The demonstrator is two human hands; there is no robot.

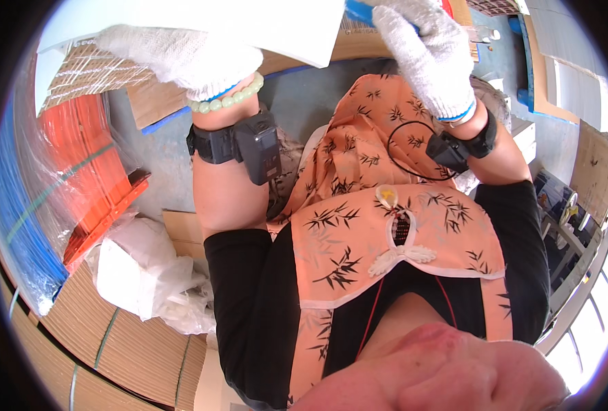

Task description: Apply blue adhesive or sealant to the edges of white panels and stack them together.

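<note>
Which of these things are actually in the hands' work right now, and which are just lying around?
In hand:
left hand on white sheet
right hand gripping blue tool

Lying about:
orange stack
white plastic bag
strapped cardboard bundles

Both forearms rise from the lower part of the view toward its top edge, bare below short black sleeves, and each hand wears a white knitted cotton glove with a blue cuff edge. The left hand [181,58] lies palm-down with fingers extended toward the upper left; its wrist carries a pale green bead bracelet and a black strapped device. The right hand [424,51] is curled in a closed grip, its wrist also fitted with a black strapped device.
</note>
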